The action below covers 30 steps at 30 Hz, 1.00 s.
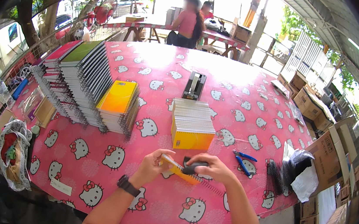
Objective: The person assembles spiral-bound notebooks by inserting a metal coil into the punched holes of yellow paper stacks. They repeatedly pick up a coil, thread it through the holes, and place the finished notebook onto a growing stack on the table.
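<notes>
In my left hand I grip the left end of a yellow notebook, tilted near the table's front. A thin spiral coil runs along its edge and sticks out past the right end. My right hand is closed around a black handheld tool pressed against the coil edge; its exact kind is not clear. Just beyond stands a block of unbound yellow-covered notebooks, with a black tape dispenser behind it. Blue-handled pliers lie to the right of my hands.
Tall stacks of spiral notebooks and a shorter yellow stack stand at left. Black coils lie by a cardboard box at right. A plastic bag hangs at the left edge. People sit at a far table.
</notes>
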### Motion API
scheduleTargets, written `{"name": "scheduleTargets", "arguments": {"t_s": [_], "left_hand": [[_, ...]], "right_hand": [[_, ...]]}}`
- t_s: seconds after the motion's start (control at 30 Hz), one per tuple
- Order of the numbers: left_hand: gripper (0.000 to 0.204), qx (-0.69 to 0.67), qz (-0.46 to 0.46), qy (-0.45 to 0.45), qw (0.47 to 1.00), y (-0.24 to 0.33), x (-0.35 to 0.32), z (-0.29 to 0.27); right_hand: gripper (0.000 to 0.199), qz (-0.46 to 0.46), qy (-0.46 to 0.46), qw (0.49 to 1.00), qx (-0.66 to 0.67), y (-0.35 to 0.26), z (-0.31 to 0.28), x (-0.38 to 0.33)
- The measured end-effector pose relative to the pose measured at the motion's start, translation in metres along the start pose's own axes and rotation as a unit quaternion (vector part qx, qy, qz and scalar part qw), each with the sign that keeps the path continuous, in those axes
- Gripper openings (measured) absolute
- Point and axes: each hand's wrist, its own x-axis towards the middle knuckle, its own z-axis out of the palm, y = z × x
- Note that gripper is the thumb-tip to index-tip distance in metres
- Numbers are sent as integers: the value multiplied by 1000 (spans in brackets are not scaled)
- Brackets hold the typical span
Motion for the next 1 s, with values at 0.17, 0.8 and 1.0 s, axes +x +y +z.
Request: {"name": "scheduleTargets", "arguments": {"t_s": [0.17,0.8,1.0], "left_hand": [[27,-111,-40,10,993,4,2,2],[32,-119,-66,17,991,1,-5,9],[28,-122,-67,10,990,-3,-3,10]], "right_hand": [[49,22,26,963,266,2,-5,0],[38,161,21,987,5,-2,8,12],[46,105,77,991,-37,5,16,5]]}}
